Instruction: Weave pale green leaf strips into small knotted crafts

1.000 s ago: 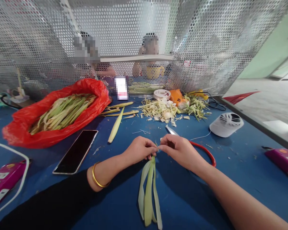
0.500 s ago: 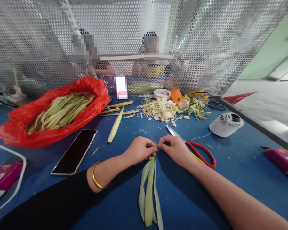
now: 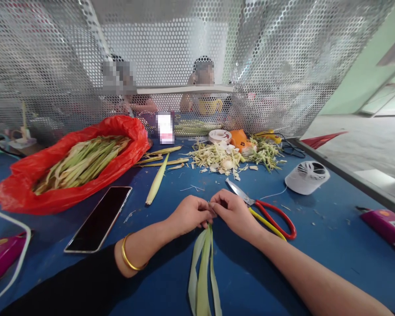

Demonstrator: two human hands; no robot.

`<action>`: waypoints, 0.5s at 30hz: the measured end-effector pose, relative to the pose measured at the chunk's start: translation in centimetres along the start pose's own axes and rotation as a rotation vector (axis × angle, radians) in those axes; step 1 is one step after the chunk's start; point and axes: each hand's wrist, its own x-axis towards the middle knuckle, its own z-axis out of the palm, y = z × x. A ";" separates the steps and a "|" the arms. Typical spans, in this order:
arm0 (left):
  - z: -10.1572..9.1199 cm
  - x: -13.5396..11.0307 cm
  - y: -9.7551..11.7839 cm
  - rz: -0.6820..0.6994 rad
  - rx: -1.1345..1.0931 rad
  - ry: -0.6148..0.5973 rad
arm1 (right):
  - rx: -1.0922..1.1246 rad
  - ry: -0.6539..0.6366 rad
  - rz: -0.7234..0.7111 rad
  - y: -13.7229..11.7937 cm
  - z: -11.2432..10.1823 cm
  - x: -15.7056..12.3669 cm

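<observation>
My left hand (image 3: 195, 211) is closed, pinching the top end of a small bundle of pale green corn husks (image 3: 203, 272). The husk strips hang down towards me, fanned apart at the bottom. Against its fingertips, my right hand (image 3: 231, 207) is pinched shut at the same top end; what lies between its fingers is hidden and too small to name. Just beyond the right hand lie scissors (image 3: 261, 205) with red and yellow handles, blades partly apart. A spool of white thread (image 3: 307, 177) stands farther right, its loose thread running towards the scissors.
On the blue table (image 3: 171, 281), a red plastic bag (image 3: 16, 193) of husks and a phone (image 3: 100, 219) lie left. A husk piece (image 3: 158, 180), trimmings (image 3: 217, 153) and a tape roll (image 3: 220, 136) are farther back. Behind a perforated metal screen (image 3: 164, 48), two people sit.
The view has tilted up slightly, so the table things sit lower. Both hands stay pinched together at the top of the husks, with small finger shifts.
</observation>
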 end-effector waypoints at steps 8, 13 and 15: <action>0.1 0.0 0.1 -0.020 -0.074 0.029 | -0.011 -0.061 -0.036 0.4 -0.8 0.2; -0.1 -0.1 0.4 -0.026 -0.056 0.015 | -0.299 -0.210 -0.075 0.1 -3.0 -0.4; -0.3 -0.1 0.6 -0.039 -0.046 0.019 | -0.367 -0.206 -0.096 0.0 -3.2 -0.5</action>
